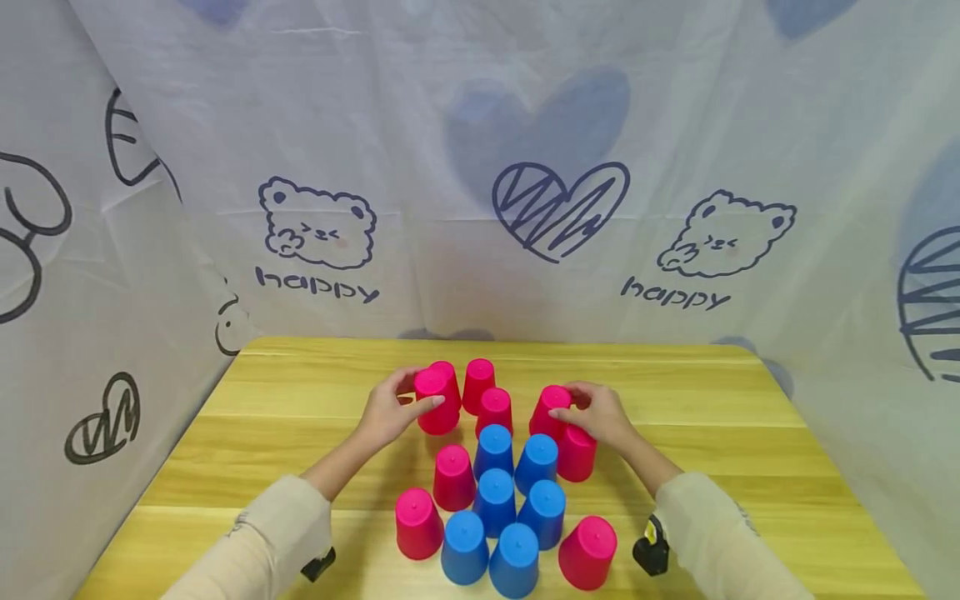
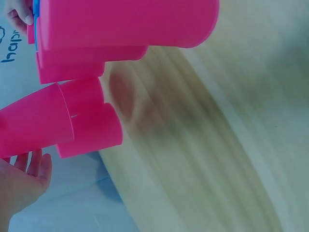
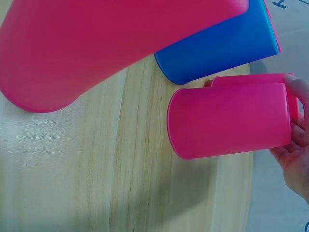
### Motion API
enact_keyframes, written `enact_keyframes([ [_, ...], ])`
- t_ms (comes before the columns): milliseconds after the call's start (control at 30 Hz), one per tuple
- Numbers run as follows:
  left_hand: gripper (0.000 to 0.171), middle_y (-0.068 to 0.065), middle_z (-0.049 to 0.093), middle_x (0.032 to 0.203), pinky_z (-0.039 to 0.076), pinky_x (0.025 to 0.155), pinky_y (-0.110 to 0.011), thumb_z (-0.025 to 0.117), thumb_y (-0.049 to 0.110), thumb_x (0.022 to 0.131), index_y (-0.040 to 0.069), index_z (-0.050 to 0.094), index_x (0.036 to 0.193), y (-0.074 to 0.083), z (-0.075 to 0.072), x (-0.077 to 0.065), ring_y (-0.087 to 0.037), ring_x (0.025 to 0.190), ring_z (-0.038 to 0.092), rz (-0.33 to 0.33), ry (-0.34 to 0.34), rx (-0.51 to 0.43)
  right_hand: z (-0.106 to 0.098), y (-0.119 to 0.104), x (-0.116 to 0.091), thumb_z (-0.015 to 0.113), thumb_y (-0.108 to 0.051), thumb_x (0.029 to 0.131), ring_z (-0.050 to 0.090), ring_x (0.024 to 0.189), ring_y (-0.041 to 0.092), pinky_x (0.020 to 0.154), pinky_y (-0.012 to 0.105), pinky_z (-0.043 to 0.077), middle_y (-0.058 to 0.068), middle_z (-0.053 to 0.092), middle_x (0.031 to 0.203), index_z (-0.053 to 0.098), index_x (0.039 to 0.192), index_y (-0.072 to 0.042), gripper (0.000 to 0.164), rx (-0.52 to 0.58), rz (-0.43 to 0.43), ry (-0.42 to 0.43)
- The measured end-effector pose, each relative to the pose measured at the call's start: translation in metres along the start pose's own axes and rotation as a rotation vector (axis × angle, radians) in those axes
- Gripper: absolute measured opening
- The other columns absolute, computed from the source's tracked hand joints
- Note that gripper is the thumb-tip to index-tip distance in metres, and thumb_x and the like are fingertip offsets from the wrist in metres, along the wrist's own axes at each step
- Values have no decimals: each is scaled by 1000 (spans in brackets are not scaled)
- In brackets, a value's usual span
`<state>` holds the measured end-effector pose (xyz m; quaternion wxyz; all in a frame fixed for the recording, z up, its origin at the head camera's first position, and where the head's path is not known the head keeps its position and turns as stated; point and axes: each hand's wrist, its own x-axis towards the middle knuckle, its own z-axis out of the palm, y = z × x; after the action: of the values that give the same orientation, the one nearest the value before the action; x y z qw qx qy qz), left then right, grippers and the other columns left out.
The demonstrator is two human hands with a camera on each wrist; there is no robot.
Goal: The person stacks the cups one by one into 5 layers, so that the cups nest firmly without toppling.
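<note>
Upside-down pink and blue plastic cups stand on the table. My left hand holds a pink cup between thumb and fingers, at the back left. Another pink cup shows partly behind it. In the left wrist view, the held cup overlaps the cups beyond, its rim facing the tabletop. At the back right my right hand grips a pink cup near its top, thumb across the front. Just nearer to me stands a pink cup, which hides much of the held one in the right wrist view.
Blue cups form a block in the middle. Pink cups stand at its left, front left, front right and back. A printed cloth hangs behind the wooden table.
</note>
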<state>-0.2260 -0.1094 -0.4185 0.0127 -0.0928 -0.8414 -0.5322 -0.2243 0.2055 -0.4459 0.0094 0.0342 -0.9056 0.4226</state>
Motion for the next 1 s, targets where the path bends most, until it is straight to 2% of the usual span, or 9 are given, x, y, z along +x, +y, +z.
enact_keyframes([
  [267, 50, -16, 61, 117, 50, 91, -42, 72, 17, 80, 4, 52, 125, 26, 0, 8, -29, 107, 58, 50, -16, 2, -1, -1, 0, 73, -20, 80, 59, 96, 31, 76, 35, 56, 20, 64, 109, 59, 119, 1, 47, 19, 38, 33],
  [533, 52, -16, 59, 120, 53, 87, -39, 71, 18, 82, 5, 50, 127, 33, 3, 16, -31, 109, 57, 22, -21, -9, 0, -2, 1, 72, -20, 81, 59, 99, 34, 79, 37, 56, 22, 62, 113, 57, 121, 2, 47, 26, 68, 54],
  [767, 51, -16, 59, 120, 52, 89, -41, 71, 16, 81, 5, 50, 127, 44, 10, 25, -31, 110, 56, 42, 6, -23, -6, -3, 3, 70, -18, 82, 58, 103, 36, 83, 40, 55, 23, 60, 116, 55, 122, 2, 48, 56, 83, 65],
  [1000, 51, -15, 57, 124, 51, 91, -41, 69, 20, 83, 7, 49, 128, 50, 22, 33, -31, 113, 55, -14, 19, -56, -6, 0, 2, 71, -18, 82, 59, 99, 34, 81, 37, 55, 23, 61, 113, 56, 121, 3, 47, 57, 80, 66],
])
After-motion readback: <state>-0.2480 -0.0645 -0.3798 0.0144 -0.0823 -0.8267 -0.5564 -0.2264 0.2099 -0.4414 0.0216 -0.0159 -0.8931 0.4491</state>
